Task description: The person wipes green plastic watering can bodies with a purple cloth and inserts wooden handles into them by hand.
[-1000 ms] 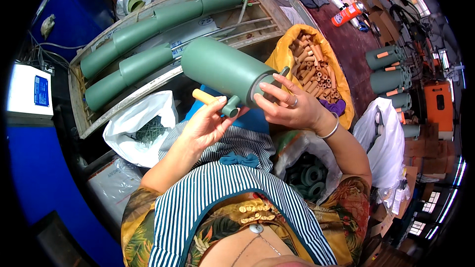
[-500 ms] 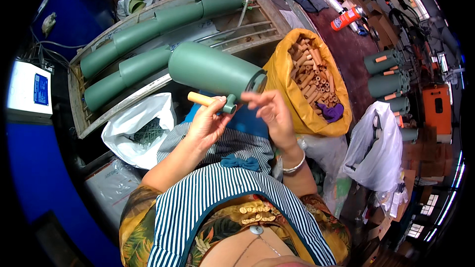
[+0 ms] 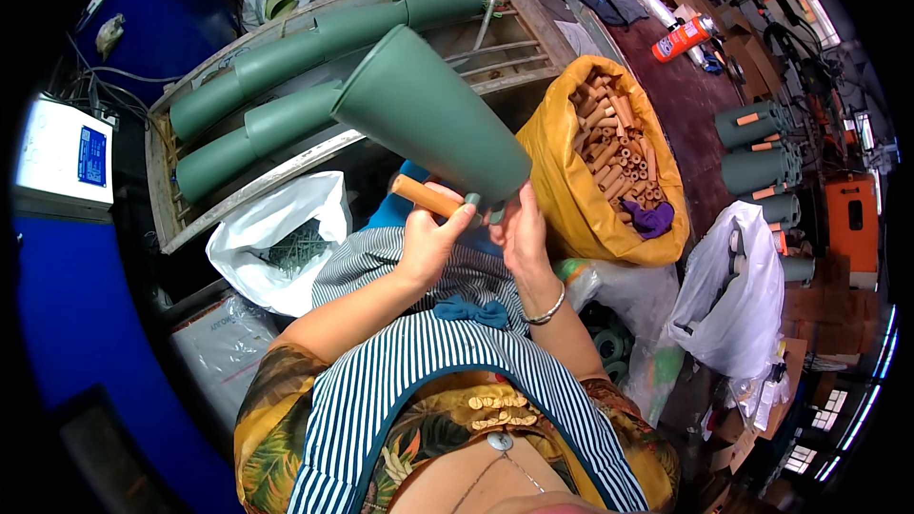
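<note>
A tan cylindrical handle (image 3: pixel 419 195) with a small green fitting at its end is pinched in my left hand (image 3: pixel 428 246). Just above it, a large green tapered tube (image 3: pixel 428 109) leans with its wide mouth to the upper left. Its narrow end comes down at my right hand (image 3: pixel 522 233), whose fingers are closed against that end beside the fitting. Where the fitting and the tube meet is partly hidden by my fingers, so I cannot tell whether they are joined.
A yellow sack (image 3: pixel 562 157) full of tan handles stands to the right. A wooden-framed crate (image 3: pixel 328 148) holds more green tubes (image 3: pixel 286 119) behind. White bags (image 3: pixel 243 252) lie at left and right. An orange can (image 3: pixel 683 38) rests on the dark red table (image 3: pixel 657 95).
The green tapered tube has tipped, its wide mouth rising and its narrow end dropping. My right hand has lowered and closed at the narrow end. The left hand has shifted slightly right with the handle.
</note>
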`<state>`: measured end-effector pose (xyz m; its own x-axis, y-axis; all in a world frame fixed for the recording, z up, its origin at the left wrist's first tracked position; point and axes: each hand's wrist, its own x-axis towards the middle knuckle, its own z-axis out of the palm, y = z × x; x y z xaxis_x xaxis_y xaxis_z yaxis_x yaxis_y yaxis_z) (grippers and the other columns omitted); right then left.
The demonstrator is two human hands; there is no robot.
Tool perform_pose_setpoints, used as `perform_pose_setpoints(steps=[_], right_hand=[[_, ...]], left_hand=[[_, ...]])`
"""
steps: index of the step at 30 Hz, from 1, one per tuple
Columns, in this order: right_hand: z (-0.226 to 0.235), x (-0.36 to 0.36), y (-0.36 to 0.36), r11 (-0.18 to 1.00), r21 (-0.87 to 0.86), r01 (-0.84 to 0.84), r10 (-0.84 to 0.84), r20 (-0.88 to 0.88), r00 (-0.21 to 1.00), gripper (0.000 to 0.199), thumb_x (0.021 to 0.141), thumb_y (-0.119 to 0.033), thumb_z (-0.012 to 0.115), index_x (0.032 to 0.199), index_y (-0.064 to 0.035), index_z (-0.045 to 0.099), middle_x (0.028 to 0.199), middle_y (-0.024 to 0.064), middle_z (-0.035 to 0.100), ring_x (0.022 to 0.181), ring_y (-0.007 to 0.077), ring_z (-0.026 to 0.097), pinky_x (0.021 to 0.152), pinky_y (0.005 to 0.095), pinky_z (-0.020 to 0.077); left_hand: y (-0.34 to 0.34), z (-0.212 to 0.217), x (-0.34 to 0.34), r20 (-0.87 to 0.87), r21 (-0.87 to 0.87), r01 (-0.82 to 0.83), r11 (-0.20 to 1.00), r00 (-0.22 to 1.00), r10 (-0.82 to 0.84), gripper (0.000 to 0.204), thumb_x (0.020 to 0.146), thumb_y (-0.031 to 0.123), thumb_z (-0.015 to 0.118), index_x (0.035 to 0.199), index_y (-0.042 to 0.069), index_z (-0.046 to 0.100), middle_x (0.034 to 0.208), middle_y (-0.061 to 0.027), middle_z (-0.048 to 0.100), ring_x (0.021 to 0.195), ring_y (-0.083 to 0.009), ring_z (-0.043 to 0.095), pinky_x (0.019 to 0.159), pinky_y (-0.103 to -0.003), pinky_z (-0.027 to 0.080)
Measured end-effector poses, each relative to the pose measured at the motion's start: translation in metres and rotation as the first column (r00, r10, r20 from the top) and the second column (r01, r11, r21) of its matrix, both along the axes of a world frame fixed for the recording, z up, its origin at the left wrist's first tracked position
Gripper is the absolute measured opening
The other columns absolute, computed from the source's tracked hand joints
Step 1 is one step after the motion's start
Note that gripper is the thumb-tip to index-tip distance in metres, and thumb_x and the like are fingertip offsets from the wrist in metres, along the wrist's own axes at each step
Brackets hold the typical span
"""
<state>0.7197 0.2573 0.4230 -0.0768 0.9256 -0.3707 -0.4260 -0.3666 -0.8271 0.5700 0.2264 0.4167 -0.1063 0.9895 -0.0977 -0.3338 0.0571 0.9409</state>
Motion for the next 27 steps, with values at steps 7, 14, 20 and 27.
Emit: perform_pose_setpoints(steps=[7,14,20,27], right_hand=[[0.02,-0.005,-0.02,0.836,0.462,-0.295,-0.195,0.754,0.628,0.027,0.098,-0.027,0.06,0.09,-0.0015,0.06,0.077,0.0124,0.067,0.055,0.0151,0.063,0.051,0.0249,0.0492],[0.066,0.016,0.003,0.695,0.693,-0.193,-0.351,0.561,0.75,0.081,0.092,-0.05,0.063,0.15,-0.0023,0.03,0.149,0.0182,0.037,0.129,0.0298,0.046,0.097,0.0364,0.0467],[0.08,0.051,0.017,0.876,0.291,-0.384,0.293,0.311,0.904,0.095,0.089,-0.063,0.06,0.153,-0.0017,0.025,0.15,0.0257,0.035,0.139,0.0293,0.035,0.112,0.0361,0.0304],[0.062,0.063,0.018,0.769,0.27,-0.58,0.487,0.341,0.804,0.109,0.08,-0.06,0.072,0.155,-0.0025,0.019,0.154,0.0197,0.031,0.145,0.0292,0.029,0.115,0.0399,0.0285]], left_hand=[[0.003,0.011,-0.042,-0.471,0.08,-0.098,0.992,0.873,0.124,0.034,0.085,0.011,0.069,0.113,-0.002,0.055,0.093,-0.008,0.057,0.081,-0.0177,0.06,0.076,-0.031,0.05],[-0.01,0.05,-0.094,-0.624,0.299,-0.074,0.951,0.74,0.254,0.032,0.086,0.011,0.07,0.117,0.001,0.065,0.1,-0.0158,0.07,0.087,-0.0253,0.069,0.079,-0.032,0.052],[-0.007,0.081,-0.136,-0.76,0.603,0.331,0.726,0.515,0.396,0.043,0.065,0.014,0.084,0.104,0.0,0.071,0.089,-0.0125,0.072,0.079,-0.0265,0.07,0.072,-0.033,0.055],[-0.01,0.089,-0.135,-0.802,0.563,0.423,0.71,0.487,0.346,0.043,0.067,0.022,0.082,0.102,-0.001,0.07,0.084,-0.012,0.07,0.073,-0.0258,0.068,0.065,-0.032,0.054]])
